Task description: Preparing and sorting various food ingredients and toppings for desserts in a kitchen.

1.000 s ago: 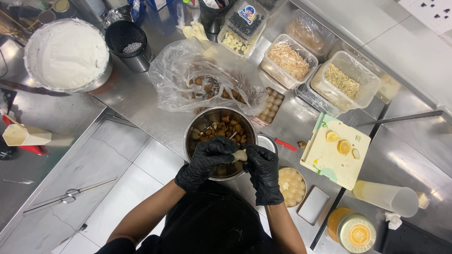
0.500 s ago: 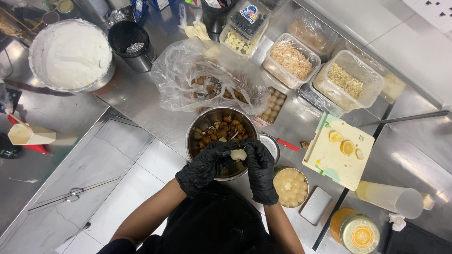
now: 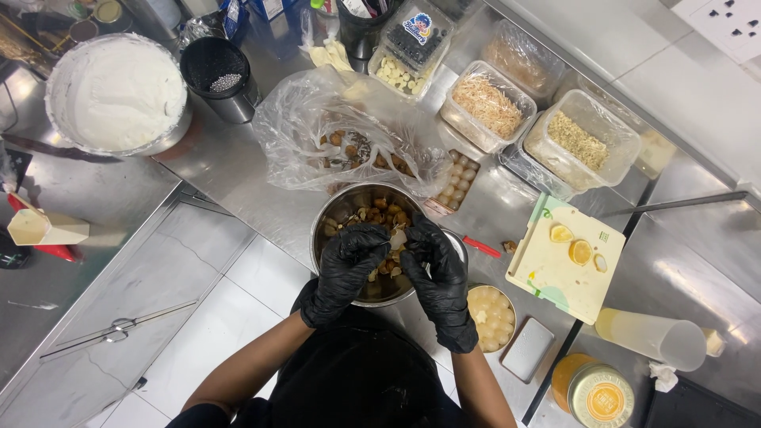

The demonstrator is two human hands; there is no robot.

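Observation:
Both my hands wear black gloves and hover over a steel bowl (image 3: pixel 339 208) filled with brown-shelled fruit. My left hand (image 3: pixel 349 257) and my right hand (image 3: pixel 434 269) pinch a small pale peeled fruit (image 3: pixel 397 238) between their fingertips, above the middle of the bowl. A small round tub of peeled white fruit (image 3: pixel 491 318) stands just right of my right wrist. Behind the bowl lies a clear plastic bag (image 3: pixel 341 131) with more brown fruit in it.
A big bowl of white cream (image 3: pixel 115 93) and a black cup (image 3: pixel 218 75) sit far left. Plastic tubs of shredded and chopped food (image 3: pixel 487 107) line the back. A cutting board (image 3: pixel 563 261) with lemon slices, a plastic pitcher (image 3: pixel 650 337) and a lidded jar (image 3: pixel 598 396) stand at right.
My hands stay over the bowl, working the pale fruit between the fingertips; they have shifted only slightly. Nothing else has moved.

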